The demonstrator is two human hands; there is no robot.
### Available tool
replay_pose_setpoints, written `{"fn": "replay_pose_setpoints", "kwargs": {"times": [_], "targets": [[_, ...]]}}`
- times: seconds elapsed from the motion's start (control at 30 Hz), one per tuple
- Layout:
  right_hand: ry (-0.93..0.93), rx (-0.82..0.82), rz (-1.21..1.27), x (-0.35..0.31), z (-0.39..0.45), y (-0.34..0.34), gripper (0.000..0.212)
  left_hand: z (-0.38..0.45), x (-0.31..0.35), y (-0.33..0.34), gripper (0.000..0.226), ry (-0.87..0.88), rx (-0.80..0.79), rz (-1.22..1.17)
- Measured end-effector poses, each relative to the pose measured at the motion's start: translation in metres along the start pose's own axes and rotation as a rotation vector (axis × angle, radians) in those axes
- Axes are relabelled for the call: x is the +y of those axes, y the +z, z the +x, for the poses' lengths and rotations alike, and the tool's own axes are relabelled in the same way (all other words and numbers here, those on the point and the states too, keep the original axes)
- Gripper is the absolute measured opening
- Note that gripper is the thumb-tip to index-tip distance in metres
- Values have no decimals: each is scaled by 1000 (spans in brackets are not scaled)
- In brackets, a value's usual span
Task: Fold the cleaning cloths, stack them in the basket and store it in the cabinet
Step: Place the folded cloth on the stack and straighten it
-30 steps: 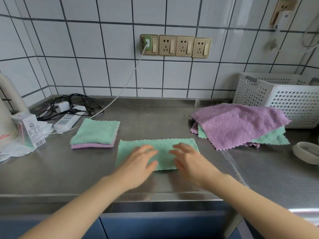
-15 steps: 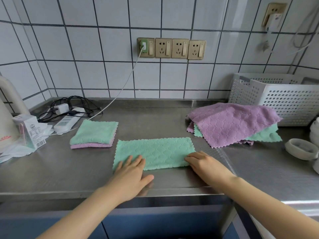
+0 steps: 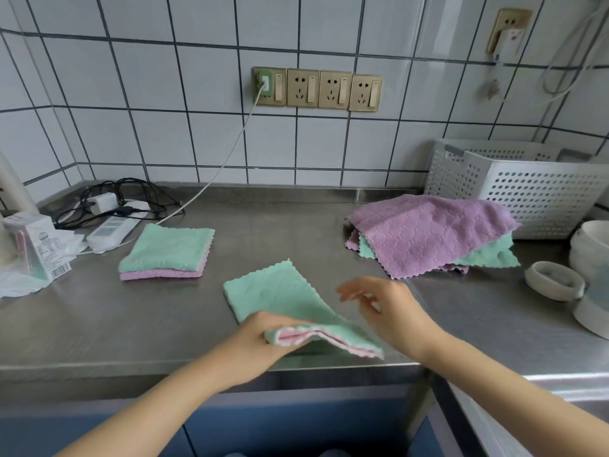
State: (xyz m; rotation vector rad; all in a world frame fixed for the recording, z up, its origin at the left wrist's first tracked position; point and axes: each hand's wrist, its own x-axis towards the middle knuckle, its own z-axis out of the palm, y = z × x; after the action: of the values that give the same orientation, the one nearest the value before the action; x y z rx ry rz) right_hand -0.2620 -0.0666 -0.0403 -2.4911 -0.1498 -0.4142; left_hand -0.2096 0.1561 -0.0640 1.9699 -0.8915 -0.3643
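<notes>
Head view: I've got the left hand [image 3: 260,338] pinching the near edge of the mint-green microfibre cloth with the pink underside [image 3: 283,298], lifting that edge off the brushed-steel surface [image 3: 280,232] while the far part lies flat. The right hand [image 3: 389,311] hovers just beside it, fingers loose and spread, gripping nothing.

Risk from here, as I read it: the layers are fanning apart at the lifted edge, so if I carry the fold over on one pinch the corners could land askew and the cloth bunch up. It also sits close to the front lip of the surface, and a careless tug could drag it off.

Around it: two folded cloths, mint on pink [image 3: 166,252], stacked to the left. To the right, a loose heap of lilac and mint cloths [image 3: 428,239] waits unfolded, touching the white perforated plastic basket [image 3: 534,196] behind it. White bowls [image 3: 590,258] crowd the far right; a white power strip with tangled black cables [image 3: 112,222] and a small carton [image 3: 36,242] sit far left. Nothing blocks the fold itself; the heap lies between me and the basket.
</notes>
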Motion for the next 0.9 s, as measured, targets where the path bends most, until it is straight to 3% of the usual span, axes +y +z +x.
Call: {"fn": "replay_pose_setpoints", "kwargs": {"times": [0.1, 0.2, 0.27, 0.33, 0.47, 0.57, 0.67, 0.73, 0.8, 0.9], "targets": [[-18, -185, -126, 24, -6, 12, 54, -16, -12, -14, 24, -14, -23, -14], [-141, -262, -4, 19, -12, 34, 57, -29, -19, -23, 29, -35, 60, -54], [-231, -254, 80, 12, -12, 49, 53, -36, -27, -29, 33, -42, 42, -23], [-311, -214, 95, 10, -10, 60, 41, -43, -37, -35, 53, -3, 12, 108], [-299, -169, 109, 6, -9, 61, 29, -53, -68, -44, 88, 114, 87, 418], [-184, -197, 245, -3, -4, 52, 23, -58, -64, -47, 68, 72, 288, 363], [-47, -211, 372, -13, 13, 48, 6, -47, -47, -49, 42, -38, 329, 142], [93, -149, 408, -12, 35, 53, 26, -28, -45, -54, 24, -157, 406, 99], [286, -85, 411, -8, 60, 61, 37, -8, -53, -63, 42, -334, 455, 48], [448, -96, 299, -3, 86, 78, 38, 12, -62, -65, 31, -479, 486, 86]]}}
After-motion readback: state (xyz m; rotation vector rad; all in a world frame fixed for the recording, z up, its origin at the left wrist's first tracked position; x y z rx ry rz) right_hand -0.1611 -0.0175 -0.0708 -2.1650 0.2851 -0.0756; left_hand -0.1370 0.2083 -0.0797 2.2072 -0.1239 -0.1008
